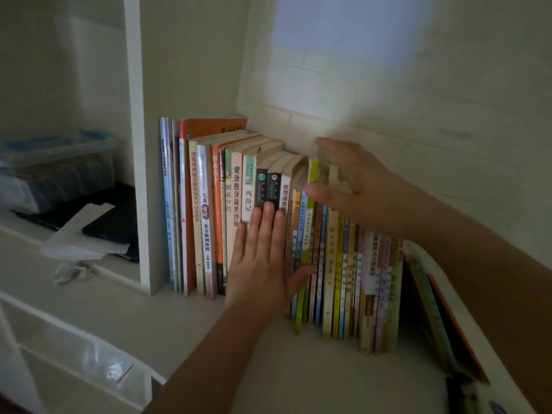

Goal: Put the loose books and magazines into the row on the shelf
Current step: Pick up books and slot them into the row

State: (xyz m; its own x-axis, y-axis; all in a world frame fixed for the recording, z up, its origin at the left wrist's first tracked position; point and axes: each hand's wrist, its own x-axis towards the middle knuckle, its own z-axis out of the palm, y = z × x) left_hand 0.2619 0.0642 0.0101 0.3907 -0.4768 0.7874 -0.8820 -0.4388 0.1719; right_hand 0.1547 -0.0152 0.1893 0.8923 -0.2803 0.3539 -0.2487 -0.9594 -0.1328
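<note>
A row of upright books stands on the white shelf, running from the divider on the left to thin colourful booklets on the right. My left hand presses flat, fingers straight, against the spines in the middle of the row. My right hand lies over the tops of the thin booklets, thumb along their front and fingers reaching behind. Its fingertips are blurred. Several thin books lean loose at the right end.
A white upright divider bounds the row on the left. Beyond it lie a clear plastic box, a dark flat object and white paper. A translucent container sits at the lower left.
</note>
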